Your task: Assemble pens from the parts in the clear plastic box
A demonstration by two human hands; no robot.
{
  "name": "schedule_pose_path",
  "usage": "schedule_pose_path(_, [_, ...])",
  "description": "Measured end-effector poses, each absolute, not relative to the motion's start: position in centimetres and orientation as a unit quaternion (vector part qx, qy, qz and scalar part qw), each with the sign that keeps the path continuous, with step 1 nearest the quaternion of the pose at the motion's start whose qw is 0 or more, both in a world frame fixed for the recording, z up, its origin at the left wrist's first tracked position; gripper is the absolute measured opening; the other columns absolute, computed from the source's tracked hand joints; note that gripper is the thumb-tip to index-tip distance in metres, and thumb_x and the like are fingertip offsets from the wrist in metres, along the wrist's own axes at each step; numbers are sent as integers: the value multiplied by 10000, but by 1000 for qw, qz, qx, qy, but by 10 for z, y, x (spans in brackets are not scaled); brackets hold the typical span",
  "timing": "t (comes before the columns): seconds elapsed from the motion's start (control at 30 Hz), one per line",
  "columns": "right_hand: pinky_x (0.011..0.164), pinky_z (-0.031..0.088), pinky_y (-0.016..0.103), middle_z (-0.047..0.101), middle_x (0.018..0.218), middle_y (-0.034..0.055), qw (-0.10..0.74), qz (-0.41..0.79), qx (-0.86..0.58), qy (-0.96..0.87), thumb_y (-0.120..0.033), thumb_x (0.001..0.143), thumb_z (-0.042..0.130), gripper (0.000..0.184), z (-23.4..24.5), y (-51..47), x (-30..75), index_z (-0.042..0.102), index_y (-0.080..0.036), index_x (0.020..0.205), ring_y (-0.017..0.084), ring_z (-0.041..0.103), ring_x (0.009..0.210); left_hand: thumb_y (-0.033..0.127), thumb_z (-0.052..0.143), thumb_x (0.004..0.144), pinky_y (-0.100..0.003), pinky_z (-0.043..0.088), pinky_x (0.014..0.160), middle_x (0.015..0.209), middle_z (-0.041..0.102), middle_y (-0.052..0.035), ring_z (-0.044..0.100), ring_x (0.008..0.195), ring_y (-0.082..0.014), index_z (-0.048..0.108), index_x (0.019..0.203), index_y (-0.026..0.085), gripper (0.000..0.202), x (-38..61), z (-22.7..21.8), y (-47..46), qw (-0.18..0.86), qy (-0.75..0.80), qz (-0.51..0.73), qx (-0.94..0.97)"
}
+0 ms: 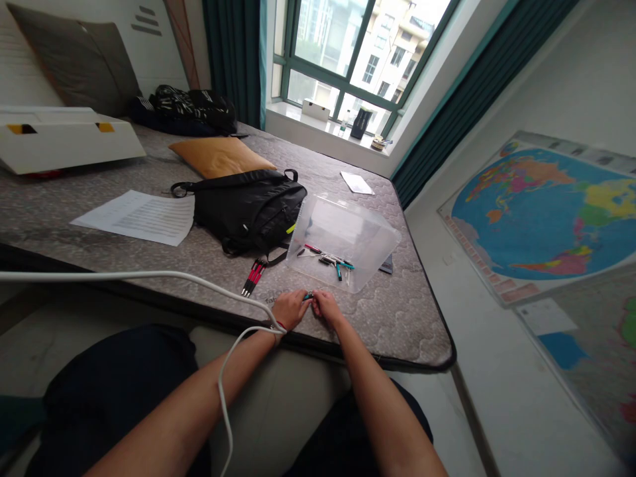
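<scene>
Your left hand (pixel 291 310) and right hand (pixel 326 306) meet at a small piece (pixel 309 295) in front of the bin (pixel 380 248)

The piece is dark with a touch of teal, and your fingers cover most of it, so its full shape cannot be told. It lies between your hands, on the near side of the bin and toward its left. Your left fingers curl narrowly and grip the piece's left end; your right fingertips are drawn together at its other end.

The bin is clear plastic and stands on a grey mattress (pixel 412 324). Inside it lies a loose scatter of pens (pixel 339 270), some teal, some black, one red. Left of the bin, near your left hand, several red and black pens lie side by side. A black bag (pixel 243 212) is just beside the bin's left side, with a printed sheet (pixel 144 217) farther left and a tan envelope (pixel 221 156) behind the bag. Beyond the bin is a white card (pixel 356 183). A white cable (pixel 173 273) comes in from well left of the bin and loops by your left wrist. Right of the bin, a world map (pixel 551 205) hangs on the wall.
</scene>
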State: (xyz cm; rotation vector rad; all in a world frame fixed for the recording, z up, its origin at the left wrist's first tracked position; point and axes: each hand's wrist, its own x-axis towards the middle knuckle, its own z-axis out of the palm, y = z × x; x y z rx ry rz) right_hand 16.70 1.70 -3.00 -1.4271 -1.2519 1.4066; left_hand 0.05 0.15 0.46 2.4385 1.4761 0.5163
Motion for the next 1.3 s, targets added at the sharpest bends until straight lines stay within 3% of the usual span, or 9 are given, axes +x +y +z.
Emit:
schedule_pose_path(0.17, [388,291,219,470,446,-37,381,550,-561,-487,-479,890,459,408,-27,16,166,497,-206,589,92,392,364,331,375,994,-335,362,740,1008,677,-88,621,904,-233,559,1114,215,248,0,7,0,132,504,176,835])
schedule_pose_path(0.37, [373,281,220,465,455,-41,384,555,-561,-480,-489,879,457,393,-23,15,165,489,-203,610,89,391,357,399,305,1012,-325,353,742,988,668,-96,615,880,-230,587,1051,210,342,0,7,0,131,506,176,834])
schedule_pose_path(1.13, [379,315,209,485,492,-69,365,558,-557,-494,-484,932,411,331,-24,12,164,459,-227,728,96,429,363,366,248,1015,-344,344,743,884,706,-124,632,831,-240,604,987,178,404,3,6,1,118,525,146,830])
schedule_pose_path(1.3, [365,301,220,494,510,-64,378,534,-563,-506,-552,926,414,394,-25,12,162,472,-224,717,93,433,348,368,237,1016,-351,341,731,875,708,-123,635,810,-246,603,980,176,415,3,7,1,114,521,146,833])
